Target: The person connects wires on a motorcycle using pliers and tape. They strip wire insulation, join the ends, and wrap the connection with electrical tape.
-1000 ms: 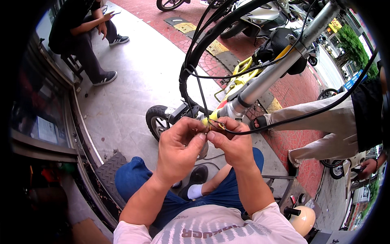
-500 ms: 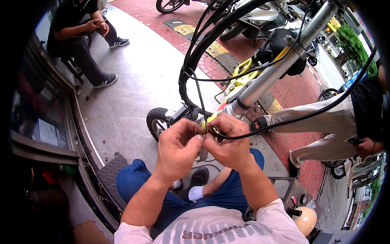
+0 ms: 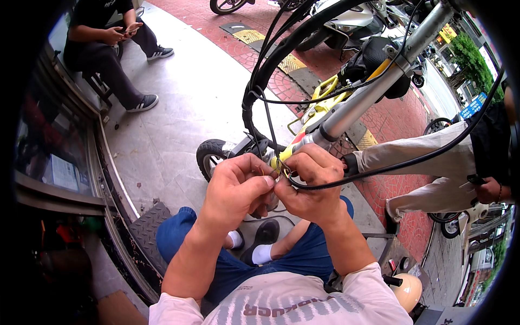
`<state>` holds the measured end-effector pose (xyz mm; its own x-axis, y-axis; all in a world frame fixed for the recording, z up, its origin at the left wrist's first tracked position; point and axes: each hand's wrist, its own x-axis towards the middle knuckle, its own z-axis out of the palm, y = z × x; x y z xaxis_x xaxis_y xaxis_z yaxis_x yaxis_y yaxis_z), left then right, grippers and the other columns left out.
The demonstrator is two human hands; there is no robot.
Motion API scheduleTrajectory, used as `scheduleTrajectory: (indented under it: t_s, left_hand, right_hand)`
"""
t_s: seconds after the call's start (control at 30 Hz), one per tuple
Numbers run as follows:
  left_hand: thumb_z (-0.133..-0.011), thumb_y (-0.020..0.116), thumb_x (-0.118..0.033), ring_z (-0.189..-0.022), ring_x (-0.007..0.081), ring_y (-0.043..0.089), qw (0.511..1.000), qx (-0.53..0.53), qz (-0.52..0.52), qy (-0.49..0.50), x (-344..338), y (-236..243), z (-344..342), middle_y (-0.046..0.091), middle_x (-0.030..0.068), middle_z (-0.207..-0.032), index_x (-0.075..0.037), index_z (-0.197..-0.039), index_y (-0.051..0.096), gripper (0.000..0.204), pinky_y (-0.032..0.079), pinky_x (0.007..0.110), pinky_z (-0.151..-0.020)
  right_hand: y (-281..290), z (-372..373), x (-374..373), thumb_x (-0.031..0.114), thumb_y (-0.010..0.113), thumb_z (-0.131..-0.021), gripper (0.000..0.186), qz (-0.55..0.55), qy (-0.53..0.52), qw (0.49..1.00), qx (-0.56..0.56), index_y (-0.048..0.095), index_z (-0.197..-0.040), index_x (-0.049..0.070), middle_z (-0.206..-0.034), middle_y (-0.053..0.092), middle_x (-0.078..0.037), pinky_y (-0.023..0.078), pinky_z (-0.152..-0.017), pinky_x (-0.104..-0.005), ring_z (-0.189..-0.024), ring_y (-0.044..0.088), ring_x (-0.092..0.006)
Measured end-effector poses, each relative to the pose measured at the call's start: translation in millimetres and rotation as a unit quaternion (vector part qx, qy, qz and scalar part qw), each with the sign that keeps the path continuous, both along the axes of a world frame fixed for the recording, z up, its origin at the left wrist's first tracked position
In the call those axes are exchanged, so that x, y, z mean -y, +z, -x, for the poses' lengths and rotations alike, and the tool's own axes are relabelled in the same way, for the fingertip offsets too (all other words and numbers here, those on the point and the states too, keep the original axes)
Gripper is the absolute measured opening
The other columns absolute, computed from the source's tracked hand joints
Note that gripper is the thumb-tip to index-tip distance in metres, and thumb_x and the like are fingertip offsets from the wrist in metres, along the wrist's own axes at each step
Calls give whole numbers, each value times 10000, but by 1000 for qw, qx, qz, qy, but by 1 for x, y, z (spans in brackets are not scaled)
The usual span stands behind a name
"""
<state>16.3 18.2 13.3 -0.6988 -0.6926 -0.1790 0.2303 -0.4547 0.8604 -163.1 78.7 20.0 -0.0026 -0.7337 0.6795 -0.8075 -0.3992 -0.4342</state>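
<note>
In front of the scooter's yellow frame [image 3: 277,162], my two hands meet fingertip to fingertip. My left hand [image 3: 238,187] is closed in a pinch at the thin wires [image 3: 261,172], whose ends are hidden by the fingers. Just beside it, my right hand [image 3: 311,184] pinches the coloured wires coming out of a black cable [image 3: 374,173]. That cable curves away to the upper right. More black cables [image 3: 252,97] loop down from above to the same spot, close to the silver steering tube [image 3: 374,89].
A black scooter wheel [image 3: 208,157] stands beyond my left hand. At the upper left sits a person [image 3: 108,49] holding a phone; another person's beige trousers [image 3: 428,146] are close on the right. Parked motorbikes [image 3: 336,27] stand behind. A glass door frame [image 3: 65,195] borders the left side.
My fingertips have shifted slightly, and a thin yellow-orange wire now shows over my left fingers. My right hand has moved a little to the right. The seated person's hands have come together.
</note>
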Motion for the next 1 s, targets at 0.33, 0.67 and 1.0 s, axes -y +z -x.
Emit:
scheduleTrajectory:
  t_s: [0.33, 0.67, 1.0]
  left_hand:
    - [-935, 627, -60, -489, 69, 506, 998, -44, -41, -4, -1, -12, 6, 643, 75, -709, 35, -1005, 643, 119, 513, 252, -480]
    - [-946, 630, -50, -494, 59, 513, 999, -38, -2, 33, -4, -16, 13, 646, 56, -710, 9, -1022, 666, 102, 513, 235, -486]
    - [-926, 602, -37, -570, 24, 522, 994, 24, 85, 60, -4, -17, 16, 662, 8, -757, 46, -996, 696, 144, 412, 211, -486]
  right_hand:
    - [-24, 7, -20, 52, 677, -838, 155, -237, 109, 834, 486, 623, -977, 9, -781, 620, -10, 411, -577, -214, -639, 513, -63]
    - [-36, -4, -26, 76, 688, -884, 250, -213, 112, 775, 584, 630, -1111, -8, -858, 676, -64, 437, -567, -234, -629, 572, -96]
    - [-29, 18, -10, 105, 744, -889, 121, -263, 118, 836, 467, 693, -932, 3, -755, 635, 46, 407, -605, -213, -698, 529, -21]
